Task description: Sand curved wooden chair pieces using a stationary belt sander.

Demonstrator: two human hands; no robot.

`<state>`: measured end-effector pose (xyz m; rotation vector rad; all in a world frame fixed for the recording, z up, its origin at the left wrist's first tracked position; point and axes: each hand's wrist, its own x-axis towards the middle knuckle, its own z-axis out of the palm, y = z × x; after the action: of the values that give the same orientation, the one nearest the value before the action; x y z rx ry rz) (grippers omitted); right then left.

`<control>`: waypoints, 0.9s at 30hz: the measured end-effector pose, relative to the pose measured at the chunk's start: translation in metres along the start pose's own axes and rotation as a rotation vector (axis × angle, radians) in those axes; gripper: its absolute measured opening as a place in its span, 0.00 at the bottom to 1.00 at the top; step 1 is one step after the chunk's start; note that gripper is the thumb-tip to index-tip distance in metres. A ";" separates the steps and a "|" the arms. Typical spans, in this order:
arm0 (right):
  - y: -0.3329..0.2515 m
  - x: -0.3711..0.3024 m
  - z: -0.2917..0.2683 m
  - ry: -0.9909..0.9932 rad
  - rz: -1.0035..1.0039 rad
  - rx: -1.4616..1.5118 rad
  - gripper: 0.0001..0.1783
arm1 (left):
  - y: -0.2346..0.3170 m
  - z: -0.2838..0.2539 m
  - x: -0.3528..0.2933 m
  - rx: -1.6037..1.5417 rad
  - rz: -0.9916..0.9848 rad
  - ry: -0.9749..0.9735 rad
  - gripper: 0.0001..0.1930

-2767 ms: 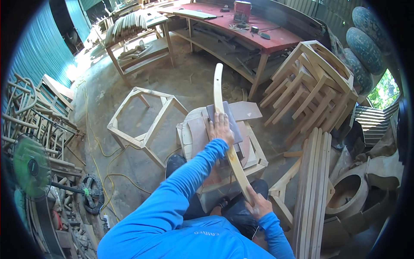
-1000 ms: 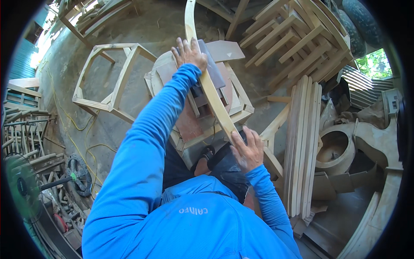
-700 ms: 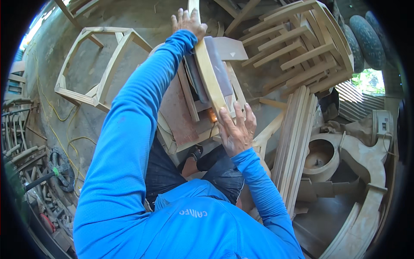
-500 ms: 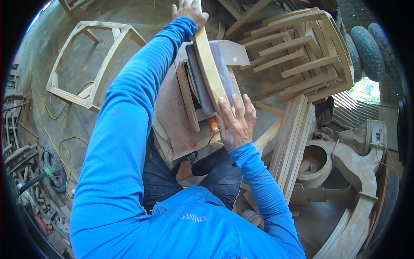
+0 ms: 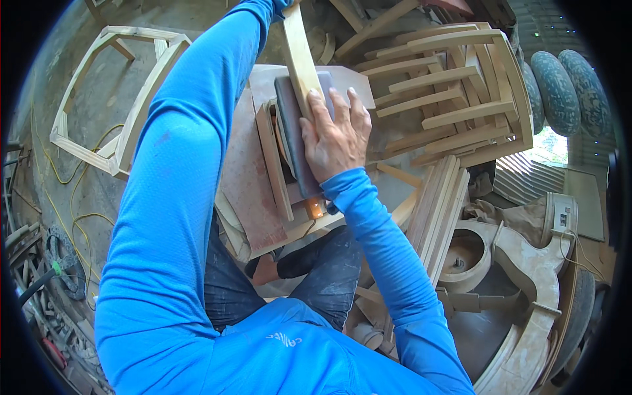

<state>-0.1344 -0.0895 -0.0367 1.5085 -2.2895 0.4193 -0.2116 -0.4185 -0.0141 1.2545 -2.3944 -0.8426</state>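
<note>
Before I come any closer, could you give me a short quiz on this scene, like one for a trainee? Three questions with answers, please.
1. True or false: the right hand is touching the pale wooden strip.
2. What colour is the right sleeve?
A. Red
B. Blue
C. White
3. Fill in the blank: in this view, the single wooden frame is to the ___ of the stack of wooden frames.

Key: 1. True. 2. B. 3. Left.
</note>
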 end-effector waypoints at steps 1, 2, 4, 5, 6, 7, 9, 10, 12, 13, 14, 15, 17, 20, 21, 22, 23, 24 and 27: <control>-0.001 0.005 0.006 0.010 -0.009 0.001 0.29 | -0.012 0.006 0.018 0.005 0.010 0.046 0.41; -0.008 0.009 0.008 0.025 -0.021 0.019 0.29 | -0.041 0.007 0.038 0.019 0.005 0.067 0.41; -0.003 0.010 0.011 0.032 -0.016 0.016 0.29 | -0.059 0.000 0.038 -0.269 0.349 -0.044 0.41; 0.010 0.003 0.010 0.004 0.011 0.001 0.30 | -0.009 0.019 0.022 -0.012 0.033 -0.015 0.42; 0.008 0.002 0.008 0.014 0.005 0.013 0.30 | -0.046 0.003 0.011 -0.387 0.411 -0.057 0.41; 0.006 -0.001 0.004 0.008 -0.001 0.009 0.30 | -0.037 0.007 0.014 -0.180 0.223 -0.007 0.42; 0.007 -0.012 -0.005 -0.023 -0.006 -0.025 0.32 | -0.026 0.020 0.006 0.017 0.024 0.058 0.43; 0.014 -0.023 -0.012 -0.017 0.006 -0.028 0.32 | -0.016 0.025 -0.007 -0.004 0.019 0.020 0.43; -0.001 -0.035 -0.024 -0.014 -0.027 0.032 0.33 | -0.044 0.012 -0.008 0.113 0.046 0.147 0.41; 0.004 -0.050 -0.032 -0.022 -0.015 0.016 0.35 | -0.036 0.023 -0.022 0.128 0.056 0.136 0.40; 0.007 -0.065 -0.040 -0.012 -0.006 0.019 0.35 | -0.030 0.027 -0.041 0.149 0.063 0.134 0.40; 0.009 -0.081 -0.048 -0.032 0.003 0.041 0.35 | -0.025 0.033 -0.060 0.156 0.089 0.182 0.40; 0.002 -0.113 -0.074 -0.066 0.041 0.057 0.37 | -0.012 0.038 -0.104 0.195 0.074 0.149 0.39; 0.000 -0.171 -0.106 -0.364 0.224 0.244 0.36 | 0.008 0.043 -0.175 0.305 0.072 0.123 0.39; 0.003 -0.191 -0.113 -0.295 0.199 0.370 0.37 | 0.014 0.044 -0.199 0.352 0.076 0.100 0.40; 0.000 -0.211 -0.123 -0.291 0.199 0.383 0.37 | 0.012 0.045 -0.221 0.361 0.089 0.119 0.40; 0.000 -0.233 -0.134 -0.354 0.234 0.434 0.38 | 0.012 0.047 -0.244 0.378 0.109 0.127 0.40; 0.000 -0.254 -0.145 -0.419 0.268 0.486 0.39 | 0.011 0.050 -0.269 0.395 0.127 0.134 0.40; 0.005 -0.322 -0.179 -0.446 0.207 0.537 0.41 | 0.008 0.060 -0.347 0.341 0.183 0.105 0.43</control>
<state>0.0018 0.2530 -0.0245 1.7492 -2.8569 0.8915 -0.0505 -0.1081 -0.0560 1.1358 -2.5898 -0.3156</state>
